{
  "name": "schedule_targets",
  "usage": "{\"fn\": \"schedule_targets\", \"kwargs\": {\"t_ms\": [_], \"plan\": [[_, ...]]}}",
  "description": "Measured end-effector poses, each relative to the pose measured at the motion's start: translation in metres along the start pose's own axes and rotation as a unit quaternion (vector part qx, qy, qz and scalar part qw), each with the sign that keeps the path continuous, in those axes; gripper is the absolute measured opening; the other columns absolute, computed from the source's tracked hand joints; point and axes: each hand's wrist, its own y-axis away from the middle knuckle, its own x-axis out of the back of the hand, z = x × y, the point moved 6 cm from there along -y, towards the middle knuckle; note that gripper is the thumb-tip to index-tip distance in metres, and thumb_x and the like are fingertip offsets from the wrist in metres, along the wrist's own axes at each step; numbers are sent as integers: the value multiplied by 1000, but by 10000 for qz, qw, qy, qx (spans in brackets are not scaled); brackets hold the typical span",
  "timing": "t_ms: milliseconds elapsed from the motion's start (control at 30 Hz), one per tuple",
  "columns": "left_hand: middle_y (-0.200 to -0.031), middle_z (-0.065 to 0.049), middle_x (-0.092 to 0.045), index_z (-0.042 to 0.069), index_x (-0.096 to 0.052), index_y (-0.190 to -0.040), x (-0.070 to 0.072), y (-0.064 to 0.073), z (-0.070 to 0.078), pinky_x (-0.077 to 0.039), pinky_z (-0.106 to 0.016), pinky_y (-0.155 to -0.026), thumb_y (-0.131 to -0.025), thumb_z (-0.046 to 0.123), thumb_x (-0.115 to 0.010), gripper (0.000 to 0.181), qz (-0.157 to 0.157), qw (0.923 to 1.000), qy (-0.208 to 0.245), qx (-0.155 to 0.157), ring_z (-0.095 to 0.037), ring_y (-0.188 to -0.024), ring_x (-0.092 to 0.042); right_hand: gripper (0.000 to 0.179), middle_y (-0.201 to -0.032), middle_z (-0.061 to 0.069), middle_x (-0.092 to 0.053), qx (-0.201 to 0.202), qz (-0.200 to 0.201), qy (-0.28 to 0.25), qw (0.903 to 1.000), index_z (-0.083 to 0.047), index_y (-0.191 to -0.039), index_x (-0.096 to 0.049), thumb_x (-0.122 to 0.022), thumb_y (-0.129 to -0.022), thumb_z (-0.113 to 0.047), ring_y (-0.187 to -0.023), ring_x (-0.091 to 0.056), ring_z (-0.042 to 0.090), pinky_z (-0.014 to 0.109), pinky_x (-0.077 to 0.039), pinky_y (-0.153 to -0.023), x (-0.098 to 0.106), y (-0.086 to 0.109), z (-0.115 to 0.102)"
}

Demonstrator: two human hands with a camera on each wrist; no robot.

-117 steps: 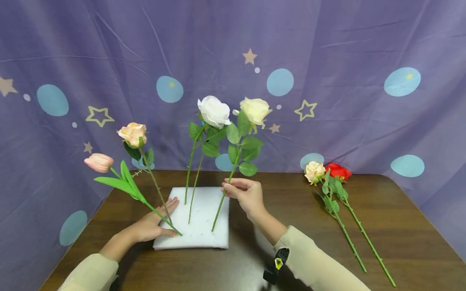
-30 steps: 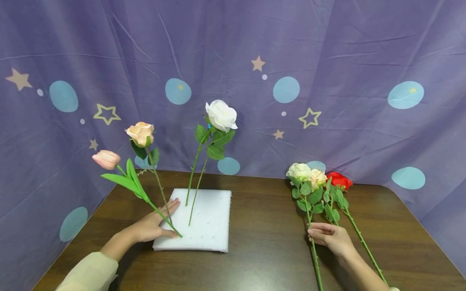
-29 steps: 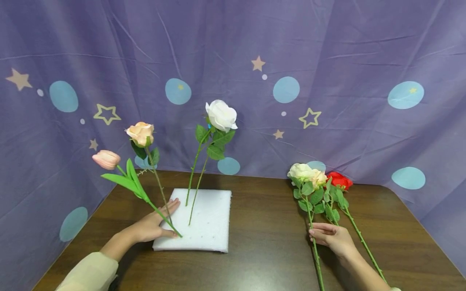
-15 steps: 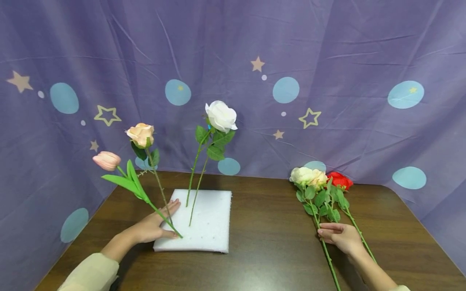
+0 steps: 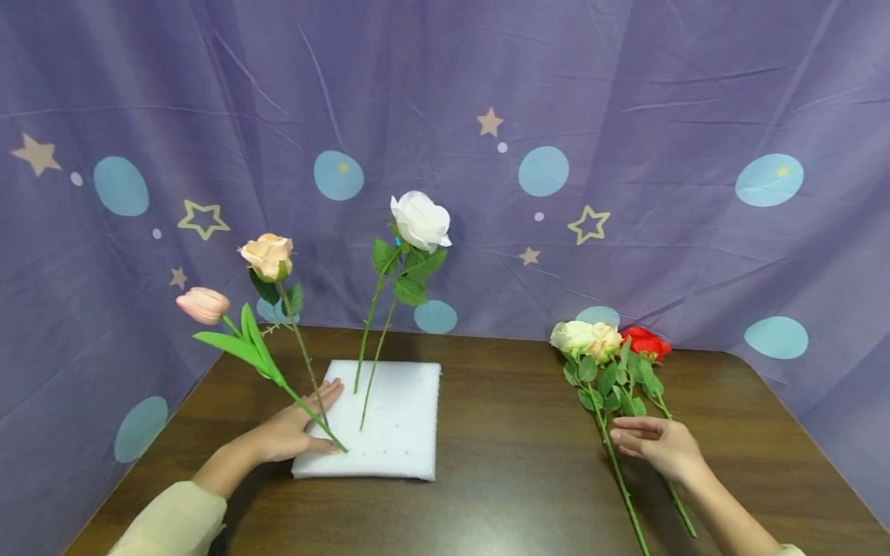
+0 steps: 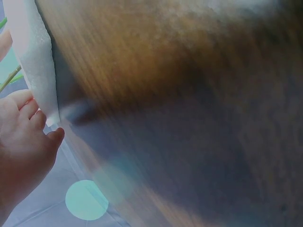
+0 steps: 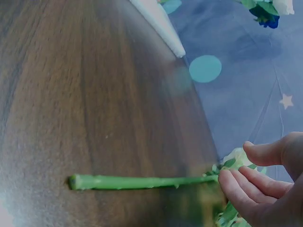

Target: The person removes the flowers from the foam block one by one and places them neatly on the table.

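Observation:
My left hand (image 5: 292, 432) rests with spread fingers on the white foam block (image 5: 406, 425), around the stems of a pink tulip (image 5: 205, 306) and a peach rose (image 5: 267, 257). A white rose (image 5: 420, 222) also stands in the foam, with a second stem beside it. At the right, a creamy white rose (image 5: 572, 336) lies on the table, its stem (image 7: 128, 182) running toward the front. My right hand (image 5: 660, 444) is just beside that stem, thumb and fingers apart in the right wrist view, holding nothing.
A pale peach rose (image 5: 603, 340) and a red rose (image 5: 645, 342) lie alongside the creamy one. A dark blue bloom (image 7: 269, 21) shows under the white one in the right wrist view. A purple curtain (image 5: 445, 93) hangs behind the brown table (image 5: 514, 463).
The creamy rose has left the foam and been carried right, down beside the other loose roses. My right hand has let go of its stem. The left hand has stayed put.

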Motion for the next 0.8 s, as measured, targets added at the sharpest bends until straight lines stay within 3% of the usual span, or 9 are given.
{"fn": "schedule_targets", "kwargs": {"t_ms": [400, 667, 800], "plan": [[-159, -24, -17, -2, -25, -150, 1, -1, 0, -13, -72, -112, -73, 42, -77, 102, -46, 10000, -11, -23, -50, -145, -12, 46, -111, 21, -71, 504, -464, 97, 9976, 13, -123, -57, -69, -88, -15, -87, -71, 6, 26, -60, -82, -18, -1, -36], [-158, -26, -19, -3, -26, -149, 0, -1, 4, -13, -71, -112, -72, 39, -78, 101, -22, 10000, -26, -83, -51, -144, -14, 41, -116, 27, -67, 911, -702, 115, 9933, 11, -119, -61, -69, -87, -14, -90, -71, 9, 30, -60, -83, -44, -10, -67], [-158, -25, -18, -2, -26, -149, 0, -1, 2, -13, -70, -113, -72, 41, -77, 102, -26, 10000, -72, -47, -50, -144, -14, 37, -110, 22, -71, 1006, -753, 174, 9919, 7, -116, -65, -70, -86, -14, -87, -70, 7, 29, -60, -79, -59, -17, -79]]}}
